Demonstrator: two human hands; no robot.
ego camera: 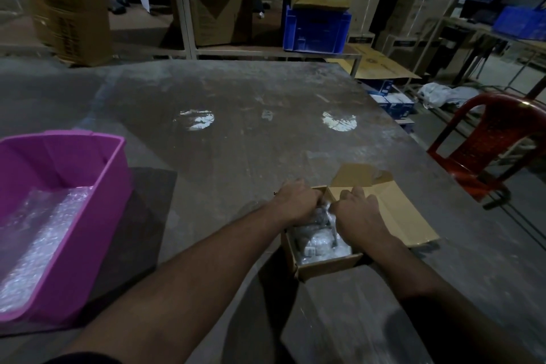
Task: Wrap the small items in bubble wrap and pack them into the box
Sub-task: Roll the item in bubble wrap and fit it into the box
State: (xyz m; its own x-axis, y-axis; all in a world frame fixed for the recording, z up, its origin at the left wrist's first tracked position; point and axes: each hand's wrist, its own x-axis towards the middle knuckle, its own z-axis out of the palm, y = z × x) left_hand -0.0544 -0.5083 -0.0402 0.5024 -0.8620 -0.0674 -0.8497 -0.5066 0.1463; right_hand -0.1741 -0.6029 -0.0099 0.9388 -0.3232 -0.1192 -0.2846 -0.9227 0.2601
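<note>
Cardboard is what we see under both hands: a small open box [325, 264] sits on the grey worktop [236, 127], its flap [393, 210] folded out flat to the right. Our left hand [298, 201] reaches in over the far left corner, its fingers [310, 195] curled down and gripping the top of a bubble-wrapped bundle [320, 213]. Our right hand [359, 211] is just beside it, knuckles up, with fingers bent down into the box against the same bundle; we cannot tell whether they pinch it or only press on it. Below the fingers, toward us, more wrapped items [316, 245] fill the box, pale and shiny through the plastic. What lies inside each wrap is too blurred to make out.

Well to the left of the fingers stands a pink tub [112, 174], with a sheet of bubble wrap [41, 239] lying along its bottom. Far to the right of the fingers, off the worktop edge, is a red plastic chair [484, 142]. Beyond the fingers, past the worktop, stacked cartons and a blue crate [316, 29] stand in dim light.
</note>
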